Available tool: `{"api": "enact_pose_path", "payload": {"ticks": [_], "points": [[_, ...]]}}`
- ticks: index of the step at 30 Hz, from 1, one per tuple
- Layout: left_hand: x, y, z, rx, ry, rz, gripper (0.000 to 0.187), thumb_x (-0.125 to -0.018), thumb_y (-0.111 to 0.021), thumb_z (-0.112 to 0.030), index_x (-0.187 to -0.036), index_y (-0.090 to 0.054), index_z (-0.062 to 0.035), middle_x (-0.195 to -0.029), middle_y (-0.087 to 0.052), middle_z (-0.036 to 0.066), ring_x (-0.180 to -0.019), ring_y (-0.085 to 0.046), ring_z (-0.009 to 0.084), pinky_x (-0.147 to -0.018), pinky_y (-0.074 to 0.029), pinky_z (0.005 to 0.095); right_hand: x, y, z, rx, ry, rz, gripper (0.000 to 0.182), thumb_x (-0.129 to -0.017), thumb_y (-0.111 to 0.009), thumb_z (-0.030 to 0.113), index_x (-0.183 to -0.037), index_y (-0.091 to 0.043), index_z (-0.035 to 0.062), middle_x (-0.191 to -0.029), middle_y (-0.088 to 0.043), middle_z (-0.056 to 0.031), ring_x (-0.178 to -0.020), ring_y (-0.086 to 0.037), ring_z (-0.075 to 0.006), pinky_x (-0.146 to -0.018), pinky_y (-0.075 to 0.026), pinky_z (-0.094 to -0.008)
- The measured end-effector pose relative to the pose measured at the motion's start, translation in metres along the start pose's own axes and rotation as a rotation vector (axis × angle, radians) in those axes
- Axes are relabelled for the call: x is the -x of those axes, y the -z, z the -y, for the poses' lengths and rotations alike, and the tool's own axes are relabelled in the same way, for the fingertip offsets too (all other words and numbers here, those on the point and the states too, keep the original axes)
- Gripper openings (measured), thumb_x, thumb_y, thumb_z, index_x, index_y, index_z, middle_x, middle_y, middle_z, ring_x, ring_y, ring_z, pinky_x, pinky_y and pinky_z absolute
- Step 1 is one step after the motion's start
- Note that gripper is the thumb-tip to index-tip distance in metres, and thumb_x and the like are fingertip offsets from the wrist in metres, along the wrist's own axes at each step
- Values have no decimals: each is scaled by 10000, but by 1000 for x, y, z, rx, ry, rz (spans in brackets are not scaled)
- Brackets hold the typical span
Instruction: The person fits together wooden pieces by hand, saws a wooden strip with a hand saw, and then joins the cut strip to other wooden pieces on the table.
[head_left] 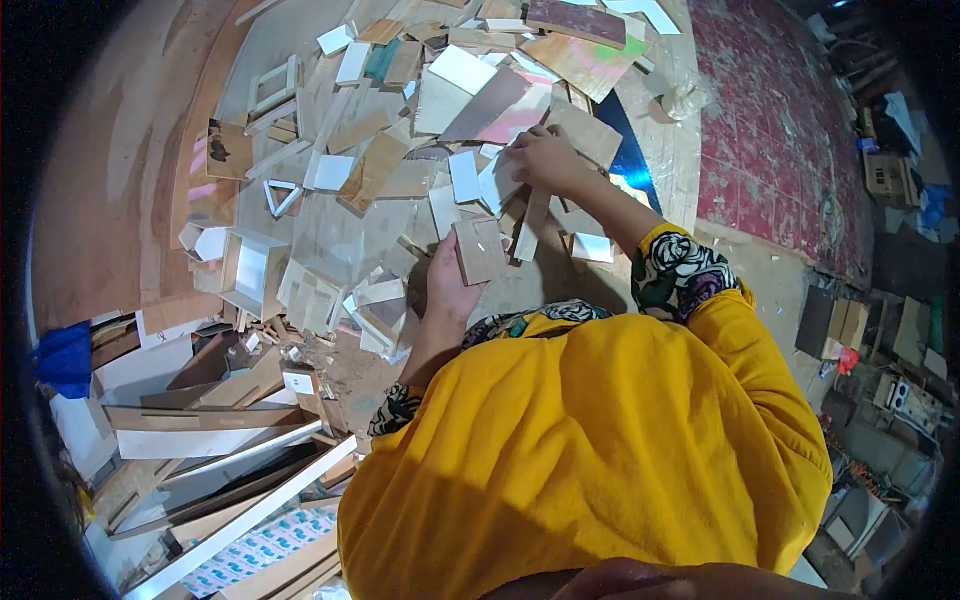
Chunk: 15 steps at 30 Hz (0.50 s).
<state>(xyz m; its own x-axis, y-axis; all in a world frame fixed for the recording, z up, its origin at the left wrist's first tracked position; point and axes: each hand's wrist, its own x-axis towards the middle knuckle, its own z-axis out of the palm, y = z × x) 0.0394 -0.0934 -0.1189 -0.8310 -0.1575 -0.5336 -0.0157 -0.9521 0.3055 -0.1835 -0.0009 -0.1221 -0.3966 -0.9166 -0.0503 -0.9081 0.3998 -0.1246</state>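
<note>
My left hand (pixel 450 287) is closed on the edge of a small brown wooden board (pixel 483 252), which has a short pale mark on its face. Farther forward, my right hand (pixel 545 160) reaches into a pile of board offcuts, its fingers bent down among them. What its fingertips grip is hidden. Close to that hand are a white piece (pixel 497 184), a pink-and-grey board (pixel 500 107) and a plain tan board (pixel 585 135). A narrow wooden strip (pixel 533 228) lies between my two hands.
A dark blue shiny strip (pixel 626 150) lies right of the pile. Small frames (pixel 273 85) and an open box shape (pixel 254 270) sit left. Long scrap boards (pixel 230 440) are heaped at lower left. A worn red panel (pixel 780 140) stretches along the right.
</note>
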Motion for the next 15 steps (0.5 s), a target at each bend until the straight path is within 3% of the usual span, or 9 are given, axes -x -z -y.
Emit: {"api": "enact_pose_path", "payload": {"ticks": [2, 6, 8, 11, 13, 15], "points": [[2, -1, 1, 6, 0, -16, 447, -940, -307, -337, -1201, -470, -13, -1120, -566, 162, -986, -561, 342, -851, -449, 469, 3, 8, -1, 22, 116, -45, 281, -671, -680, 280, -921, -657, 153, -942, -602, -41, -959, -527, -247, -789, -423, -410], [6, -5, 1, 26, -5, 93, 479, -939, -289, -358, -1217, -440, 1, -1153, -533, 194, -1020, -540, 365, -872, -432, 488, 2, 3, -1, -227, 11, -85, 240, -676, -703, 264, -863, -655, 121, -814, -632, -54, -826, -588, -250, -719, -459, -372], [11, -9, 2, 29, 0, 160, 484, -940, -284, -362, -1226, -431, 0, -1161, -528, 197, -1032, -534, 365, -883, -425, 491, 11, 15, 5, -845, -116, 9, 239, -701, -709, 237, -861, -634, 75, -733, -642, -81, -705, -622, -227, -653, -484, -337], [15, -21, 4, 43, 27, 144, 472, -944, -283, -351, -1246, -419, -14, -1180, -520, 185, -1066, -517, 349, -899, -411, 495, 26, 39, 23, -875, -170, 78, 214, -731, -687, 198, -850, -617, 35, -746, -651, -108, -662, -637, -196, -632, -494, -315], [16, -26, 6, 63, -158, 32, 441, -954, -284, -351, -1232, -435, -43, -1186, -522, 136, -1062, -521, 308, -902, -414, 467, 40, 59, 36, -948, -246, 96, 213, -726, -682, 190, -840, -613, 24, -729, -646, -113, -640, -634, -186, -613, -494, -313], [21, -34, 5, 66, -207, 38, 430, -957, -284, -347, -1230, -436, -52, -1185, -521, 124, -1071, -516, 294, -910, -409, 455, 51, 60, 44, -1000, -298, 55, 211, -704, -669, 183, -808, -608, 10, -705, -640, -122, -577, -628, -190, -573, -494, -309]]}}
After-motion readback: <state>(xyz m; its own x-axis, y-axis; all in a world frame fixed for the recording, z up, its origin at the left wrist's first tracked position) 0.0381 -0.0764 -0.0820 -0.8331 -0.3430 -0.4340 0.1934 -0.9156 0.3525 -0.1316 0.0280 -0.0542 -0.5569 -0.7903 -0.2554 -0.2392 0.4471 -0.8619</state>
